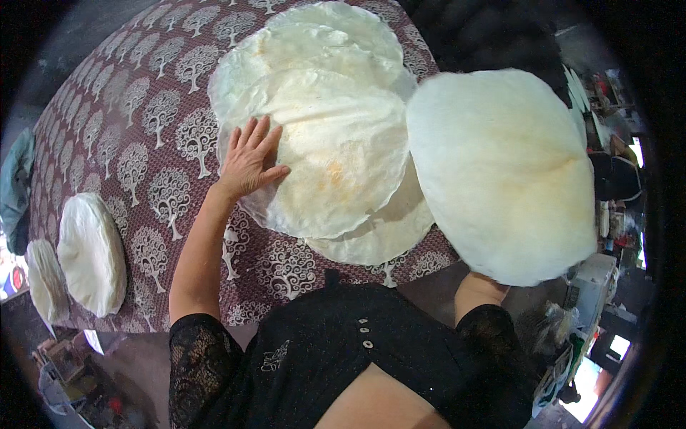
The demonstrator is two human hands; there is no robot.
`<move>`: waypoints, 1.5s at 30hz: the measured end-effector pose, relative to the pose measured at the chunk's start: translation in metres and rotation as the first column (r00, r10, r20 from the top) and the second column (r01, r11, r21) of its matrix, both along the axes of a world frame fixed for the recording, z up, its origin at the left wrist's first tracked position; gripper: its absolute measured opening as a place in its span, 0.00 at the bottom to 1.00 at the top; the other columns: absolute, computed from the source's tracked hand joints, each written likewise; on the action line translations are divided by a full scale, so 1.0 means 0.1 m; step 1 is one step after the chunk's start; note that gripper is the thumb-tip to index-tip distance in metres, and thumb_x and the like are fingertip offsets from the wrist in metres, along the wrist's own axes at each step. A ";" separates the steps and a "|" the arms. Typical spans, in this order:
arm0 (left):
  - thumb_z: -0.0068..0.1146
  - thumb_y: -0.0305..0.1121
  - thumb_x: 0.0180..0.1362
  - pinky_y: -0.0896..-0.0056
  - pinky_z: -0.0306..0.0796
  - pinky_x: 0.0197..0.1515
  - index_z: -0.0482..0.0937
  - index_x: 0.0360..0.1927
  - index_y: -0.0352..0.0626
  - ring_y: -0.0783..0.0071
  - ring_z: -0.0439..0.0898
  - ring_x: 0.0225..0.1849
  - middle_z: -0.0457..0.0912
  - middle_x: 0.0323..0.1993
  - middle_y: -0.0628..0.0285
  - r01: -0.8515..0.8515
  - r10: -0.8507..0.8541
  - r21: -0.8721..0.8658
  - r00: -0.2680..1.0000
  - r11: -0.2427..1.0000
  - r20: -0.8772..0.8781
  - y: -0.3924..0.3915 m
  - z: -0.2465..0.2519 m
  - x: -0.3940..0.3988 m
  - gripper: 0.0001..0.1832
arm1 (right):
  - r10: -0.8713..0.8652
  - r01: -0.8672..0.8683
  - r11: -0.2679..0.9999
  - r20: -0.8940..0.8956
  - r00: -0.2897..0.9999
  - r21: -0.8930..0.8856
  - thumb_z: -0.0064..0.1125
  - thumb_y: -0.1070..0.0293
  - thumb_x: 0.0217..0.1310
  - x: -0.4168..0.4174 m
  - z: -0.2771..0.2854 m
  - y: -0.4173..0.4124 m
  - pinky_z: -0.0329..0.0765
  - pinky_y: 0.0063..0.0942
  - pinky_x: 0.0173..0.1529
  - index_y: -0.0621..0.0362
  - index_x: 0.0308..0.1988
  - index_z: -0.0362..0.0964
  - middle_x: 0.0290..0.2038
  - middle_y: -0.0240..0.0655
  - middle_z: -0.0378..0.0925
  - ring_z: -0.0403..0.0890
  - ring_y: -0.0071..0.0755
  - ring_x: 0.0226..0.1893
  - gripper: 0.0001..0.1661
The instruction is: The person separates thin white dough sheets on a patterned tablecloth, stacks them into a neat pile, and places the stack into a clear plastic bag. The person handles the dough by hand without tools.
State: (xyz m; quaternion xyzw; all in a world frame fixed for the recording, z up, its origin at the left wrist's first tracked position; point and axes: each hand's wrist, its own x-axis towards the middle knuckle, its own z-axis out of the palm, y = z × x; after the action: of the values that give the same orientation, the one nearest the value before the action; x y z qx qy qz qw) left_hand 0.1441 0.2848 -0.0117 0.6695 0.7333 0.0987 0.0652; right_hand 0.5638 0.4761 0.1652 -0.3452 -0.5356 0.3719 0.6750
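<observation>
My left hand [252,161] lies flat with spread fingers on the left side of a pale, roundish fibre sheet [327,155]. That sheet is wrinkled, with a yellowish-orange patch near its middle, and it overlaps other thin whitish sheets [332,48] on the table. A thicker, fluffy white oval pad [504,171] is held up at the right, past the table's edge. Beneath its lower end shows the wrist of my right hand [483,289], which bears the pad from below; the fingers are hidden behind it.
A maroon cloth with white tree prints [171,198] covers the table. Two white fibre bundles [91,254] rest near its left front corner. A bluish-grey cloth or bag [17,187] hangs at far left. Cluttered shelves and a whitish box-like unit [595,284] stand at the right.
</observation>
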 end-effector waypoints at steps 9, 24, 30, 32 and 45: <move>0.57 0.48 0.55 0.50 0.50 0.69 0.67 0.64 0.47 0.49 0.56 0.69 0.59 0.68 0.51 -0.221 0.144 0.303 0.955 0.927 0.257 -0.06 -0.02 -0.13 0.34 | 0.172 -0.177 0.958 -0.044 0.984 -0.225 0.57 0.71 0.51 -0.52 0.77 0.17 0.76 0.32 0.47 0.60 0.35 0.76 0.34 0.35 0.77 0.79 0.32 0.38 0.08; 0.54 0.26 0.58 0.72 0.73 0.34 0.79 0.44 0.34 0.71 0.80 0.31 0.80 0.36 0.55 -0.505 0.107 0.285 0.614 0.815 0.782 -0.12 0.25 -0.27 0.12 | 0.859 -0.597 0.360 0.005 0.512 -0.717 0.51 0.68 0.55 -3.56 -1.42 -0.93 0.74 0.30 0.49 0.71 0.49 0.69 0.41 0.40 0.77 0.77 0.32 0.44 0.23; 0.55 0.28 0.52 0.67 0.76 0.39 0.79 0.44 0.35 0.62 0.81 0.35 0.80 0.40 0.52 -0.274 -0.076 0.310 0.625 0.910 0.777 -0.15 0.71 0.15 0.15 | 0.735 -0.652 0.462 -0.152 0.661 -0.601 0.56 0.67 0.54 -3.02 -1.31 -0.77 0.74 0.27 0.45 0.64 0.43 0.75 0.36 0.35 0.79 0.78 0.28 0.35 0.17; 0.55 0.24 0.55 0.71 0.76 0.41 0.79 0.46 0.36 0.71 0.81 0.38 0.81 0.44 0.57 -0.338 -0.201 0.364 0.432 0.868 0.879 -0.23 0.78 0.32 0.14 | 0.653 -0.676 0.432 -0.309 0.691 -0.597 0.54 0.68 0.53 -2.58 -1.20 -0.60 0.75 0.28 0.48 0.65 0.46 0.73 0.39 0.37 0.78 0.79 0.31 0.40 0.20; 0.51 0.23 0.57 0.71 0.74 0.44 0.73 0.53 0.32 0.70 0.78 0.45 0.78 0.48 0.56 -0.554 0.301 -0.237 0.027 0.798 0.953 -0.77 0.21 0.89 0.19 | 0.403 -0.392 0.854 -0.042 0.914 -0.343 0.57 0.67 0.55 -0.14 0.83 0.36 0.80 0.33 0.48 0.67 0.47 0.73 0.41 0.46 0.80 0.83 0.37 0.38 0.20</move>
State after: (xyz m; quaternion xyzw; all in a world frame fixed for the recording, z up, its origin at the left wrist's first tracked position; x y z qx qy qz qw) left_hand 0.2335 0.2073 0.0092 0.1985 0.6712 0.5845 0.4105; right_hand 0.5498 0.5117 0.2481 -0.3456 -0.5323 0.5855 0.5045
